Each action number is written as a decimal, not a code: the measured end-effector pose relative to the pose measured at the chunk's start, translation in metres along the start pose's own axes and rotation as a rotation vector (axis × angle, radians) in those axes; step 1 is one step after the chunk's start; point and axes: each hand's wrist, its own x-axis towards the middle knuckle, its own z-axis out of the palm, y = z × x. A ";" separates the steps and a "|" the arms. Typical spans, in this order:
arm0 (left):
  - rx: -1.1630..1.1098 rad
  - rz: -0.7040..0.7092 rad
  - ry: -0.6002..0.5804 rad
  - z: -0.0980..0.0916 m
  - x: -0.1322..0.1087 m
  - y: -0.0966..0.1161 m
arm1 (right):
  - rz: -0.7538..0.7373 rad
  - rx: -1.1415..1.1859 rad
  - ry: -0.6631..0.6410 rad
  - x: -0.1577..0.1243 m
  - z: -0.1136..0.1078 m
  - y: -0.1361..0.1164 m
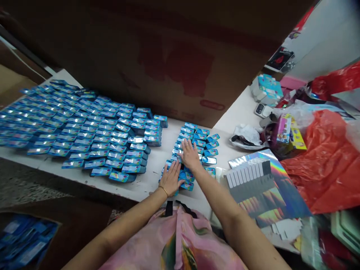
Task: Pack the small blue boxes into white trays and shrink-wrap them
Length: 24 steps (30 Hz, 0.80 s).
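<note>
1. Pink floral clothing (152, 242) fills my view nearest the camera, with the table (153, 176) just beyond it.
2. I see the left hand (170, 179) and right hand (191, 155) open, palms down, fingers extended over small blue boxes (187, 185); neither appears to grip one, though I cannot tell how hard they press.
3. Uneven sideways pressure from either palm is my main worry: it could topple narrow boxes or skew their columns.
4. Just right of the right hand, several boxes sit askew; an outward nudge could scatter them toward the holographic sheet (294, 200).
5. Beneath both hands lies this cluster, reaching past the right hand's fingertips; left of the left hand, across a strip of table, stands a larger blue box array (109, 155).
6. Beyond both hands I see a tall cardboard box (112, 52).
</note>
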 end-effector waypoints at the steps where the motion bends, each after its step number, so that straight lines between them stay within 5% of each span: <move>1: -0.005 0.000 0.000 0.001 0.000 -0.001 | 0.023 0.006 -0.018 0.007 0.010 -0.009; 6: -0.022 -0.026 -0.011 0.001 -0.004 -0.014 | 0.065 0.037 -0.040 0.020 0.036 -0.022; 14: 0.059 -0.073 -0.005 -0.007 -0.022 -0.093 | 0.004 0.171 -0.072 0.072 0.060 -0.091; 16: 0.066 -0.077 0.010 -0.011 -0.024 -0.104 | 0.052 0.186 -0.056 0.083 0.054 -0.081; 20: 0.080 -0.081 0.012 -0.011 -0.025 -0.107 | 0.332 0.151 0.027 0.100 0.032 -0.016; 24: 0.083 -0.099 0.024 -0.008 -0.026 -0.105 | 0.374 0.102 0.005 0.117 0.033 0.016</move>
